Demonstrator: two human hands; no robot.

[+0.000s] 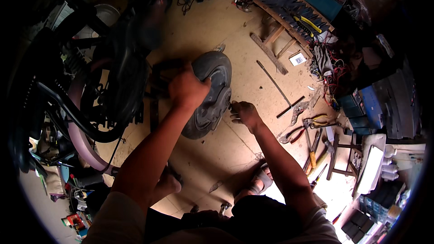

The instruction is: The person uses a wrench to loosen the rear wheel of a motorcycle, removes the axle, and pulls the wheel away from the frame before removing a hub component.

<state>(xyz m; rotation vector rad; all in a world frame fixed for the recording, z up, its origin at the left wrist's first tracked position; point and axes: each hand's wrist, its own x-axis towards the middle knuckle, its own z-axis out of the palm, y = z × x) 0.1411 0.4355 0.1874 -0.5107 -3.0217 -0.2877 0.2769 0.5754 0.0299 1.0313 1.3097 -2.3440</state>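
Observation:
A small black scooter wheel [194, 128] with a rubber tyre stands tilted on the floor before me. My left hand [189, 89] is closed over its left side, thumb pointing toward the hub and the other fingers hidden. On the wheel's right face sits a dark round hub cover [218, 107], with a small arm at its edge. My right hand [245, 116] is beside that edge with fingers bent and thumb and forefinger pinched close to it. What lies between those fingertips, if anything, is too dark to make out.
A dark scooter frame [122, 68] fills the left side. To the right lie a long T-handle wrench [275, 83], pliers [296, 134], and a hammer [323, 153]. A wooden stool [271, 58] bearing tools stands at the back right; my sandalled foot [261, 180] is below.

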